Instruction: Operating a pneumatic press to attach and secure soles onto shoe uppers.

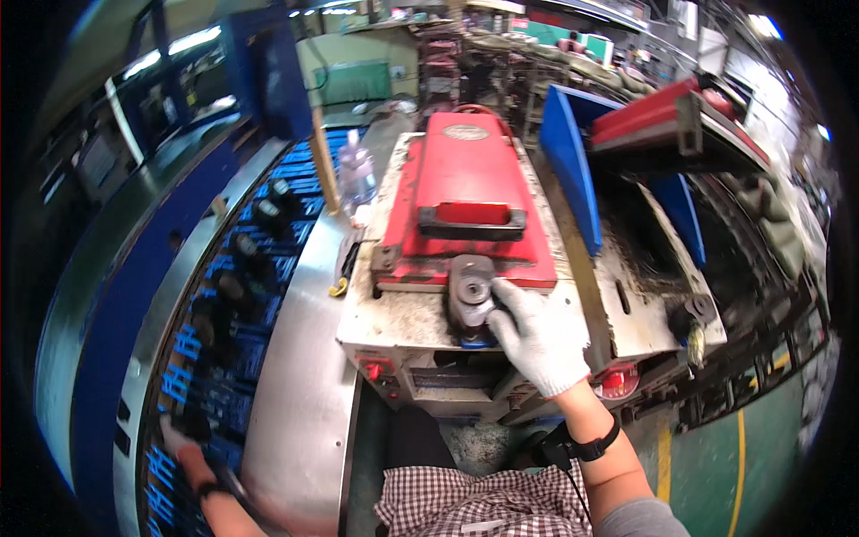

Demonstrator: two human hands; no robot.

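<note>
My right hand (541,340), in a white glove, has its thumb and fingers at the right side of a dark metal latch (472,294) with a round boss. The latch sits at the front edge of a closed red machine lid (470,170), below its handle bar. At the lower left, my left hand (177,438) reaches down over the blue slatted conveyor (224,394). It is beside a dark object, possibly a shoe. Blur and shadow hide its fingers and whether it holds that object.
Several dark shoe-like items (231,286) sit along the conveyor. Between conveyor and machine runs a metal ledge (300,385), with a clear plastic bottle (356,170) farther back. To the right, a second red lid (649,121) stands raised beside a blue panel (570,170).
</note>
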